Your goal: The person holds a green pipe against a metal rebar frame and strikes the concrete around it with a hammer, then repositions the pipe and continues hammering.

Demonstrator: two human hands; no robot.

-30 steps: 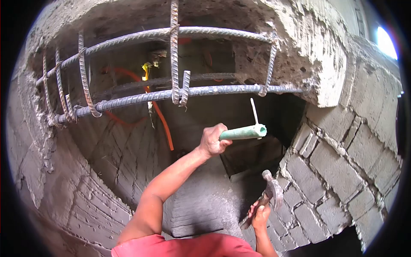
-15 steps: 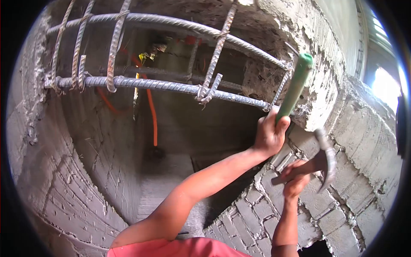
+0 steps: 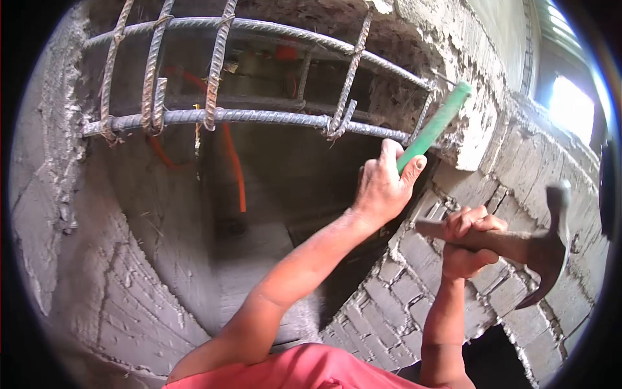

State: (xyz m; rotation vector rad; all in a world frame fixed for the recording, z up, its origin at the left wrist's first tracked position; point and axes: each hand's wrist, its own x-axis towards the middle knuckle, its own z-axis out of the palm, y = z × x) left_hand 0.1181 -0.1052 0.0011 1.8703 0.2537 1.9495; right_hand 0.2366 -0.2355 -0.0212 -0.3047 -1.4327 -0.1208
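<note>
**Rough concrete (image 3: 479,65) and blockwork (image 3: 376,324) around a dim recess (image 3: 285,168)**

Nearest, at 6 o'clock, is the person's red shirt (image 3: 291,369). Toward 4 o'clock, the right grip (image 3: 470,243) is closed around the middle of the wooden handle of a hammer (image 3: 518,245), fingers and thumb wrapped over it. The hammer's head points outward, its striking end at 3 o'clock and its claw curving down to 4 o'clock.

Just off the middle, at 3 o'clock, the left grip (image 3: 385,188) is closed on the lower end of a green pipe (image 3: 433,129), which slants up toward 2 o'clock, in front of the concrete. Whether the pipe's upper end touches the concrete, I cannot tell. Pipe and hammer stand apart.

Beyond, ribbed steel bars (image 3: 259,117) span from 10 o'clock to between 1 and 2, crossed by bent rods (image 3: 217,65). The blockwork fills 3 to 5 o'clock. Behind the bars, an orange tube (image 3: 236,172) hangs between 9 and 10 o'clock. Farthest off, between 2 and 3 o'clock, a window-like opening (image 3: 571,107) glares white.
</note>
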